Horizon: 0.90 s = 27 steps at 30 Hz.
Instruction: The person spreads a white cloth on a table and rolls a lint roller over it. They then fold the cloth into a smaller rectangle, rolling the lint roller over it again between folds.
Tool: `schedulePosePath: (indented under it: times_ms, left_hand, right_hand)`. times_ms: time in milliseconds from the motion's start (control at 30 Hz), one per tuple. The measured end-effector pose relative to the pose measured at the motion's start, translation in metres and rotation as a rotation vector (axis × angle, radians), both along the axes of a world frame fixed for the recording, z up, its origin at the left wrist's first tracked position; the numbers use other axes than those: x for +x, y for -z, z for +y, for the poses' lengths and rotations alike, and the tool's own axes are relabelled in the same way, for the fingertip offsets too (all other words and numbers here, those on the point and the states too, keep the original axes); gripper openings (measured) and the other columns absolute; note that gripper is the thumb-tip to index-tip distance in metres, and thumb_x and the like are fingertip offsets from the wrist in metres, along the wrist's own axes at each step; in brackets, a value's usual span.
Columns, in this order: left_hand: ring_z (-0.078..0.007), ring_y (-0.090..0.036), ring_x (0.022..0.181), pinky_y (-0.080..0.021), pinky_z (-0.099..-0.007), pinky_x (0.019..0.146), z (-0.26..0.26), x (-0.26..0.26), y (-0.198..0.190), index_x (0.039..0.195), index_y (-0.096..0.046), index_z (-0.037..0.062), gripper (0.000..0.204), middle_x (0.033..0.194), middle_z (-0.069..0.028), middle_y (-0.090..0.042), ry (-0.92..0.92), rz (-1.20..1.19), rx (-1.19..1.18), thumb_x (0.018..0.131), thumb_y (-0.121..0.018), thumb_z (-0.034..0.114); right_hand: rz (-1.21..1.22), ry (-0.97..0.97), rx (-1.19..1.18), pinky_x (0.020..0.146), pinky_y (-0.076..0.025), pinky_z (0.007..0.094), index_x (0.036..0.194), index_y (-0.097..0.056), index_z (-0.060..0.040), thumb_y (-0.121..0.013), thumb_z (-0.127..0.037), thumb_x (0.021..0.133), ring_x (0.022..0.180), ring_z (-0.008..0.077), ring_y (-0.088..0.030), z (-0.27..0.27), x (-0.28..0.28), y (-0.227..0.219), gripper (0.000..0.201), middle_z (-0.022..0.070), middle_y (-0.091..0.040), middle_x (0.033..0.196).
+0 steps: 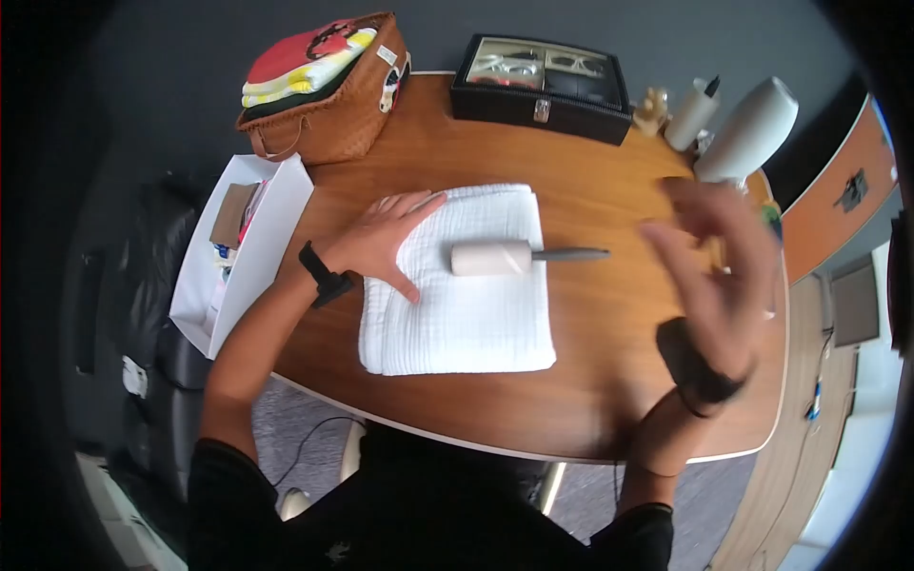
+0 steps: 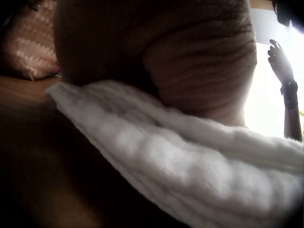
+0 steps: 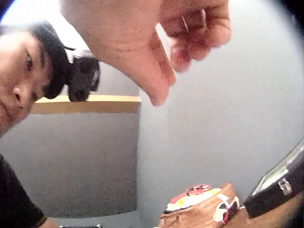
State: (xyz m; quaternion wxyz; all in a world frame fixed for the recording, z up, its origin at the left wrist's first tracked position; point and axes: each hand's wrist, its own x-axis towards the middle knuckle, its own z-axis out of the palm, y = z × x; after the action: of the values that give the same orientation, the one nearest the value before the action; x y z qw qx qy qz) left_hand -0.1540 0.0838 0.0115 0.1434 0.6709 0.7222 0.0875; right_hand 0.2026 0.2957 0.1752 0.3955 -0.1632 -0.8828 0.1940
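Observation:
A folded white cloth (image 1: pixel 462 328) with a crinkled weave lies on the wooden table in front of me. Across its right half lies a lint roller (image 1: pixel 490 258), its grey handle reaching past the cloth's edge. My left hand (image 1: pixel 386 238) rests with spread fingers on the cloth's left side, left of the roller. The left wrist view shows the cloth's thick folded edge (image 2: pixel 161 152) under that hand. My right hand (image 1: pixel 728 262) is raised over the table's right side, blurred in the head view. Its fingers (image 3: pixel 202 31) are loosely bent and hold nothing in the right wrist view.
A brown woven basket (image 1: pixel 357 124) with folded clothes stands at the back left, beside a white box (image 1: pixel 262 257) of small items. At the back are a black glasses case (image 1: pixel 543 107), a dispenser bottle (image 1: pixel 692 119) and a white rounded device (image 1: pixel 752 128).

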Motion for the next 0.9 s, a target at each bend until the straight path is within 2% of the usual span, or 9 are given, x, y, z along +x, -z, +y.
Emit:
schedulePosePath:
  times_ms: [133, 200, 233, 333, 433, 500, 600, 733, 900]
  left_hand:
    - [-0.0482, -0.027, 0.159, -0.023, -0.0575, 0.129, -0.001, 0.002, 0.002, 0.175, -0.019, 0.0069, 0.164, 0.172, -0.0309, -0.029, 0.027, -0.017, -0.002, 0.049, -0.099, 0.074]
    - [-0.048, -0.028, 0.159, -0.023, -0.0576, 0.129, -0.004, -0.002, -0.002, 0.175, -0.019, 0.0069, 0.163, 0.172, -0.0313, -0.029, 0.025, 0.004, 0.011, 0.049, -0.099, 0.075]
    - [-0.0478, -0.028, 0.159, -0.023, -0.058, 0.129, -0.005, -0.001, -0.001, 0.175, -0.019, 0.0069, 0.163, 0.172, -0.0311, -0.029, 0.027, 0.003, 0.013, 0.05, -0.099, 0.074]
    - [-0.0471, -0.028, 0.159, -0.023, -0.059, 0.129, -0.008, -0.001, 0.0, 0.174, -0.019, 0.007, 0.161, 0.172, -0.0306, -0.03, 0.012, -0.009, 0.026, 0.051, -0.099, 0.074]
    - [-0.047, -0.028, 0.159, -0.022, -0.0587, 0.129, -0.009, -0.001, 0.005, 0.175, -0.019, 0.0074, 0.161, 0.172, -0.0302, -0.029, 0.017, -0.04, 0.035, 0.052, -0.099, 0.074]
    - [-0.0474, -0.028, 0.159, -0.022, -0.0585, 0.129, -0.008, -0.003, 0.005, 0.174, -0.019, 0.0065, 0.16, 0.172, -0.0306, -0.028, 0.03, -0.01, 0.035, 0.052, -0.098, 0.074]
    - [-0.048, -0.027, 0.159, -0.021, -0.0585, 0.129, -0.008, -0.005, 0.005, 0.174, -0.019, 0.0052, 0.161, 0.172, -0.0311, -0.028, 0.051, -0.011, 0.035, 0.053, -0.097, 0.075]
    - [-0.0481, -0.028, 0.158, -0.02, -0.0585, 0.129, -0.006, -0.006, 0.006, 0.174, -0.018, 0.0042, 0.161, 0.171, -0.0313, -0.028, 0.063, -0.042, 0.037, 0.053, -0.096, 0.077]
    - [-0.0483, -0.029, 0.158, -0.023, -0.0568, 0.129, -0.006, -0.004, 0.005, 0.174, -0.019, 0.0048, 0.161, 0.17, -0.0314, -0.03, 0.03, 0.0, 0.007, 0.053, -0.096, 0.078]
  right_hand:
    - [-0.32, -0.161, 0.143, 0.081, -0.055, 0.0487, 0.117, -0.08, -0.0067, -0.089, -0.024, 0.086, 0.099, 0.0371, -0.071, 0.048, -0.047, 0.109, 0.036, 0.0186, -0.075, 0.109]
    - [-0.811, -0.157, 0.143, 0.085, -0.056, 0.0489, 0.117, -0.079, -0.0055, -0.085, -0.035, 0.091, 0.1, 0.0408, -0.072, 0.049, -0.066, 0.128, 0.04, 0.0211, -0.077, 0.109]
    - [-0.797, -0.161, 0.163, 0.085, -0.056, 0.0489, 0.117, -0.079, -0.0055, -0.085, -0.035, 0.091, 0.1, 0.0408, -0.072, 0.049, -0.072, 0.132, 0.04, 0.0211, -0.077, 0.109]
    - [-0.896, -0.292, -0.242, 0.085, -0.056, 0.0488, 0.115, -0.079, -0.0043, -0.081, -0.04, 0.095, 0.099, 0.0441, -0.073, 0.052, -0.079, 0.144, 0.041, 0.0223, -0.079, 0.106]
    - [-0.732, -0.371, -0.254, 0.081, -0.057, 0.0435, 0.117, -0.079, -0.0034, -0.079, -0.039, 0.099, 0.088, 0.0347, -0.075, 0.056, -0.071, 0.145, 0.039, 0.0165, -0.081, 0.096]
    - [-0.863, -0.501, -0.694, 0.075, -0.055, 0.0355, 0.119, -0.081, -0.0026, -0.08, -0.039, 0.101, 0.081, 0.019, -0.069, 0.056, -0.063, 0.112, 0.04, 0.0076, -0.077, 0.088]
    - [-1.0, -0.695, -0.817, 0.071, -0.052, 0.0298, 0.12, -0.082, -0.0021, -0.082, -0.04, 0.1, 0.076, 0.0099, -0.06, 0.075, -0.051, 0.112, 0.042, 0.0019, -0.072, 0.082]
    - [-1.063, -0.498, -0.787, 0.067, -0.052, 0.0302, 0.111, -0.085, -0.0037, -0.086, -0.043, 0.096, 0.069, 0.0114, -0.062, 0.081, -0.054, 0.137, 0.042, 0.0014, -0.071, 0.076]
    - [-0.634, -0.223, -0.656, 0.068, -0.055, 0.0357, 0.106, -0.084, -0.0043, -0.084, -0.043, 0.096, 0.068, 0.0176, -0.067, 0.111, -0.07, 0.177, 0.04, 0.0062, -0.075, 0.075]
